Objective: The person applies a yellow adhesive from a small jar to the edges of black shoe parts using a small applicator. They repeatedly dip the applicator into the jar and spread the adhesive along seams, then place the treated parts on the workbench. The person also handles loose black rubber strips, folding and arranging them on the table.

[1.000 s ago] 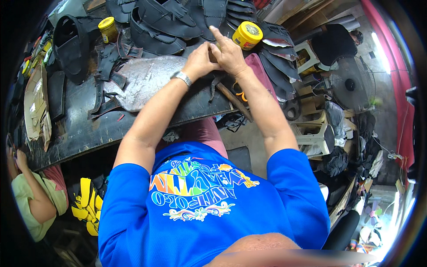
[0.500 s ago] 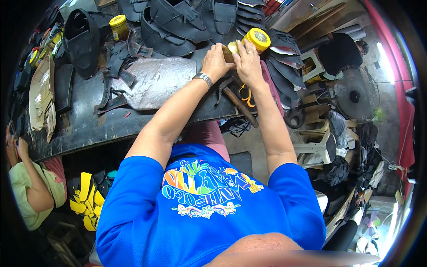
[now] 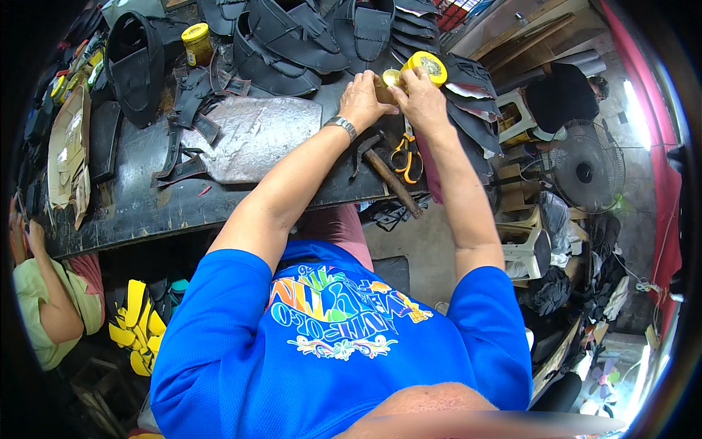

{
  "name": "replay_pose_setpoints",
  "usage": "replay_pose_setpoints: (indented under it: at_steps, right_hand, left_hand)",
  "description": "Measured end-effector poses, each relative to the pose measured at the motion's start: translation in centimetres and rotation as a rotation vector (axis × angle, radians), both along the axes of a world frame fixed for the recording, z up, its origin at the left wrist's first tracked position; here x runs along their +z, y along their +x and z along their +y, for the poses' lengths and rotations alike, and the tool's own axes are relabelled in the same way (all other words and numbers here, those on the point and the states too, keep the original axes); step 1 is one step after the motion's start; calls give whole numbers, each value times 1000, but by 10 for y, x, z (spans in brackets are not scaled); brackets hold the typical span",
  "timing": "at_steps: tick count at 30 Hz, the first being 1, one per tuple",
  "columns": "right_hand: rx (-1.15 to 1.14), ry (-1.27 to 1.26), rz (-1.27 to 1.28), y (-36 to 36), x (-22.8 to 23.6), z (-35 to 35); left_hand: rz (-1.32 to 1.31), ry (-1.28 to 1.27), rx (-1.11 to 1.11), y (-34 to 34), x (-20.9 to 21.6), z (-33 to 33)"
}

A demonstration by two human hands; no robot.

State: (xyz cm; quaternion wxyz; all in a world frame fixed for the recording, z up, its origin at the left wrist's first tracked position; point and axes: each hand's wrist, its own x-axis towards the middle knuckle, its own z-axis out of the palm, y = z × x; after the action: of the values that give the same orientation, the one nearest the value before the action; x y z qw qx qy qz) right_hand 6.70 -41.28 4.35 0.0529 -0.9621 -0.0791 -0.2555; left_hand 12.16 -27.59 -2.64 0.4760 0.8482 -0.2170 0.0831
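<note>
Both of my hands are together over the far right of the dark workbench. My left hand [image 3: 362,102], with a wristwatch, is closed around a small amber container [image 3: 391,77] with a shiny pale-yellow round top. Against the container's right side press the curled fingers of my right hand [image 3: 423,102]. A round yellow lid [image 3: 428,67] lies right behind these fingers, partly covered by them; I cannot tell whether they grip it too. Below my hands lie orange-handled scissors [image 3: 407,161] and a wooden-handled hammer [image 3: 391,179].
Black shoe uppers [image 3: 292,36] and stacked black pieces [image 3: 468,102] line the far side. A worn grey slab [image 3: 252,139] and a yellow-lidded jar [image 3: 197,45] are leftward. Another person's arm [image 3: 55,300] shows at left; a standing fan [image 3: 585,164] is at right.
My right hand has shifted slightly right, its fingers moving off the container's top toward the yellow lid, which is now tilted differently. More of the scissors shows. My left hand keeps its hold.
</note>
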Motion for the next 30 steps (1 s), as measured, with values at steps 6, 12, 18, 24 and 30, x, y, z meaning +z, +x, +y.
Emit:
replay_pose_setpoints:
  at_steps: [6, 12, 18, 24, 30]
  right_hand:
    - [-28, -741, -18, 2, 4, 1]
    - [-171, -574, -30, -11, -29, -4]
    - [-100, 53, 211, -16, -28, -8]
    - [146, 750, 118, -6, -17, -27]
    - [-85, 636, 120, -7, -39, -41]
  left_hand:
    - [-27, -29, 27, 5, -6, -14]
    - [-47, -18, -1, 14, -10, -21]
    - [-64, -14, -33, 21, -14, -23]
    - [-4, -78, -21, 19, -12, -26]
    - [-57, -63, 2, 16, -12, -28]
